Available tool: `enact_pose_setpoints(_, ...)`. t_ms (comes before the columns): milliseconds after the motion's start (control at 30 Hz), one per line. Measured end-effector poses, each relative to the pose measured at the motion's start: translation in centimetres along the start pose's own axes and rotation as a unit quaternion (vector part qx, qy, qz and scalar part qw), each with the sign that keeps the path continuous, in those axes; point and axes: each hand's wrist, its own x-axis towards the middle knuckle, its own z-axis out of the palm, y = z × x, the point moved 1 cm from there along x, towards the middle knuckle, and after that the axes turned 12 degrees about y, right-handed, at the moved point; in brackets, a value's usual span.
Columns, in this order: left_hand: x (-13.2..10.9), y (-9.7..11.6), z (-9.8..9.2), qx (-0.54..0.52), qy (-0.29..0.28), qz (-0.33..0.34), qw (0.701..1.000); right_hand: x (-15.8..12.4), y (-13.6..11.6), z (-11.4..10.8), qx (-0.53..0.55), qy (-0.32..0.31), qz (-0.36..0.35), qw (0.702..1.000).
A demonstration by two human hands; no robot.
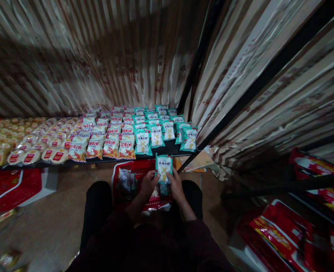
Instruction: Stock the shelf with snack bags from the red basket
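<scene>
Between my two hands is a small teal and white snack bag, held upright with its printed front towards me. My left hand grips its lower left edge, thumb on the front. Along the lower right edge, my right hand holds it in the same way. Directly beneath the bag stands a red plastic basket with more packets inside, partly hidden by my hands and forearms. Just beyond, matching teal bags stand in rows on a low black shelf.
Left of the teal bags are rows of orange and white snack bags, then round wrapped cakes. A black metal post slants at the right. Red packages lie lower right. Another red basket sits under the shelf's left part.
</scene>
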Motion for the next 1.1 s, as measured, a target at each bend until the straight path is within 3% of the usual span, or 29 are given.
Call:
enact_pose_setpoints(300,1.0,0.7,2.5,-0.022,0.013,0.100,0.995,2.6,-0.9,-0.3,-0.026,0.007,-0.064,0.998)
enact_pose_setpoints(567,1.6,1.6,4.0,0.010,0.027,0.121,0.992,4.2,-1.2,-0.8,-0.070,0.006,-0.115,0.991)
enact_pose_setpoints(700,1.9,2.5,4.8,0.022,0.030,0.138,0.990,4.6,-1.5,-0.8,-0.114,0.043,-0.178,0.976)
enact_pose_setpoints(833,2.3,3.3,5.5,0.056,0.048,0.133,0.988,4.7,-1.8,-0.7,-0.184,0.080,-0.250,0.947)
enact_pose_setpoints(1000,3.0,4.6,6.8,0.046,0.057,0.130,0.989,5.0,-2.1,-0.3,-0.273,0.116,-0.399,0.868)
enact_pose_setpoints(1100,3.5,5.3,7.6,0.041,0.052,0.132,0.989,5.4,-2.4,0.0,-0.297,0.125,-0.437,0.840)
